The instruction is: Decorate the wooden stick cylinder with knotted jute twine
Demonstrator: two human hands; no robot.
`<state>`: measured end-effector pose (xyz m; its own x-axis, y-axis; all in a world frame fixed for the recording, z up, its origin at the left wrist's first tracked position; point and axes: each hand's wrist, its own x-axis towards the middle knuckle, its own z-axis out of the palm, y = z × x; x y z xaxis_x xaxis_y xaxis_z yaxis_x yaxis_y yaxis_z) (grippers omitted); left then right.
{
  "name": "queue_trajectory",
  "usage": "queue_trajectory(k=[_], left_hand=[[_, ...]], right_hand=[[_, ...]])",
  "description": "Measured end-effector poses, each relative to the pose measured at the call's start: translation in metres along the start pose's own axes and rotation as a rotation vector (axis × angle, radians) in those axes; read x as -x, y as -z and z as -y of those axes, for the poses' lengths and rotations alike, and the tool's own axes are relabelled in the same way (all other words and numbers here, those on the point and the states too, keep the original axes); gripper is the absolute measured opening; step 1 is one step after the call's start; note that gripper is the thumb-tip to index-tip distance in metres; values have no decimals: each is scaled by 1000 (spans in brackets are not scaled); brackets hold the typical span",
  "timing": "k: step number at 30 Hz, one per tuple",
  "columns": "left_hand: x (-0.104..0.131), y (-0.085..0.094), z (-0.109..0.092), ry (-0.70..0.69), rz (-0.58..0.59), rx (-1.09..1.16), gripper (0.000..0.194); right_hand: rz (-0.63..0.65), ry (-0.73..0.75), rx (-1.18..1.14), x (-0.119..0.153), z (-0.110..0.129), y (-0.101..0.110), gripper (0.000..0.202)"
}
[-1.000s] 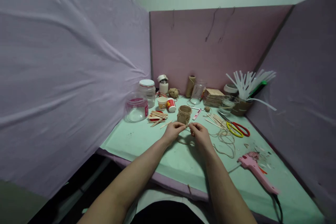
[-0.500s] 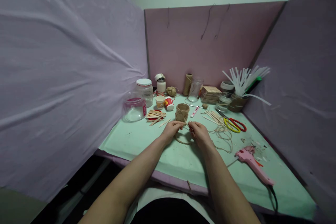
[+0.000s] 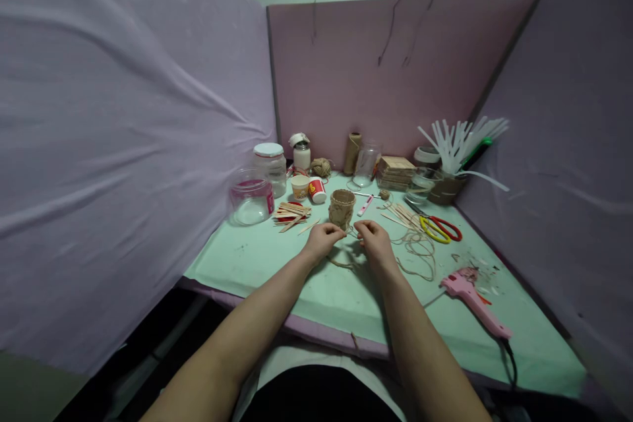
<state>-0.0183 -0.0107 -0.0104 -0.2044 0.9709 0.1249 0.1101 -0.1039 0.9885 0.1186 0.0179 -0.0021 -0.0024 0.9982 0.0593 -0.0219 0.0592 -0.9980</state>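
Both hands are pinched on thin brown twine [image 3: 339, 264], held just above the table. My left hand [image 3: 322, 239] has thumb and fingertips together on it. A short way to the right, my right hand [image 3: 374, 241] grips another part of the twine. One strand sags in a loop between and below the hands. Just behind them stands a small twine-covered cup [image 3: 342, 208], upright and touched by neither palm. Loose coils of twine [image 3: 419, 254] lie right of my right hand.
A pink glue gun [image 3: 472, 300] lies at the right, with scissors [image 3: 440, 229] behind it. Wooden sticks [image 3: 291, 213], clear jars [image 3: 251, 200], paper cups [image 3: 317, 190], and a pot of white glue sticks [image 3: 448, 188] stand around the back and sides.
My hands have moved slightly apart, the right one lifting a little, with twine still between them. The whole view has shifted slightly; the cup stays in place.
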Motion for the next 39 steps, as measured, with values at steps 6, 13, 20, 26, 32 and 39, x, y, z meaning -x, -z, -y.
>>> queue_trajectory(k=[6, 13, 20, 26, 32, 39], left_hand=[[-1, 0, -1, -3, -16, 95, 20], [1, -3, -2, 8, 44, 152, 27], [2, -1, -2, -3, 70, 102, 30], [1, 0, 0, 35, 111, -41, 23], [7, -3, 8, -124, 309, -414, 15], [9, -3, 11, -237, 354, -552, 17]], right_hand=[[-20, -26, 42, 0, -1, 0, 31], [87, 27, 11, 4, 1, 1, 31], [83, -1, 22, 1, -1, 0, 23], [47, 14, 41, 0, -2, 1, 22], [-109, 222, 104, -15, -1, -12, 61], [-22, 275, 154, -43, 5, -42, 112]])
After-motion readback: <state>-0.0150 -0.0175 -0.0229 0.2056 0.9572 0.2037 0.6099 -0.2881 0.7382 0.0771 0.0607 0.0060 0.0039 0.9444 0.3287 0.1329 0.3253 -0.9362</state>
